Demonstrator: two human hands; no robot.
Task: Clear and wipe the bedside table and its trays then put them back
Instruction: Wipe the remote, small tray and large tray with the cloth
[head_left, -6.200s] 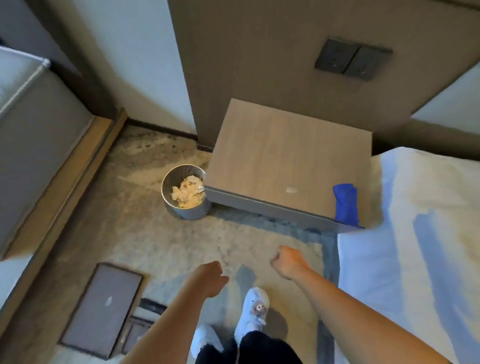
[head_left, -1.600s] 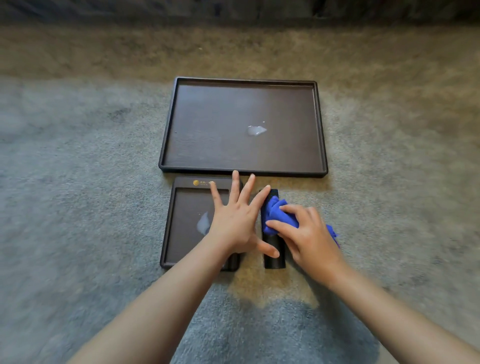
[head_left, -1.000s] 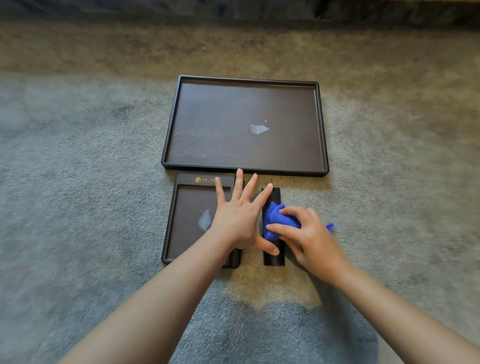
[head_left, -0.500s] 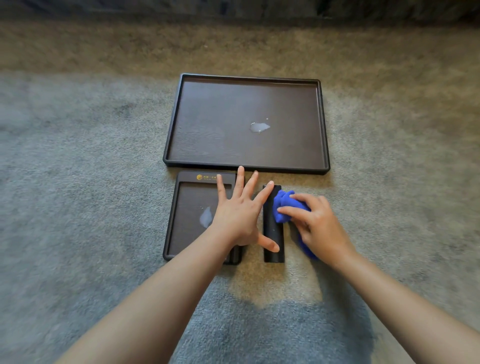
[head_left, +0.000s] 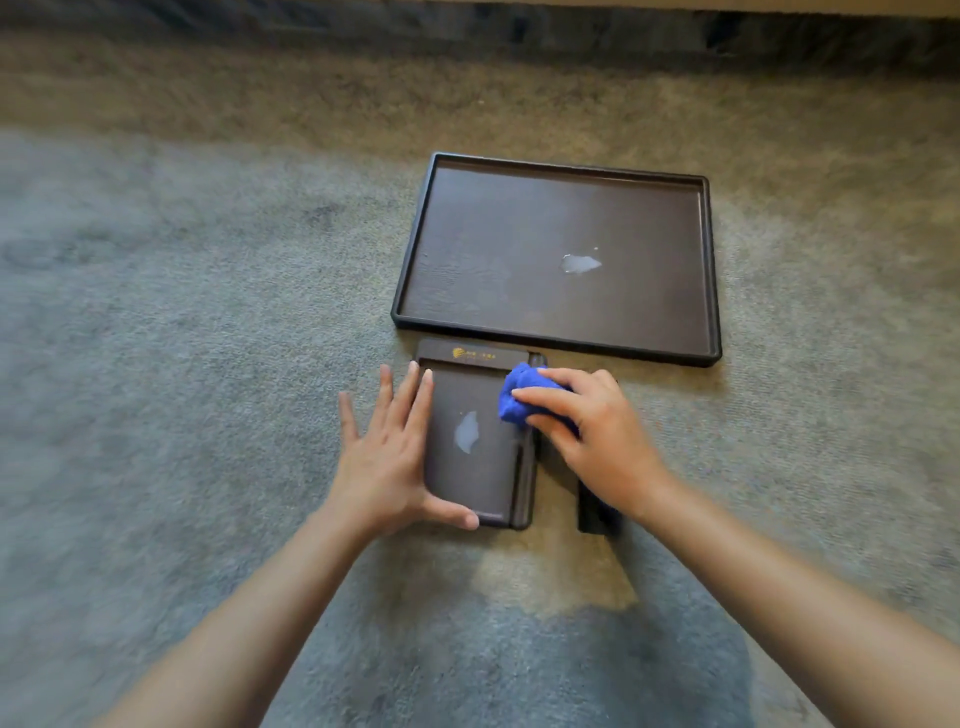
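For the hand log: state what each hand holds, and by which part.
Right hand grips the bunched blue cloth from above. Left hand holds nothing; it lies flat, open, against the small tray's left edge.

Large tray (head_left: 558, 343) at one o'clock: dark brown, black rim, one pale glossy patch. Small tray (head_left: 480, 483) at centre: same dark brown, gold mark at its twelve o'clock edge, pale patch inside. Cloth (head_left: 519, 397): bright blue. Carpet (head_left: 182, 364): mottled grey-blue, turning tan toward twelve o'clock
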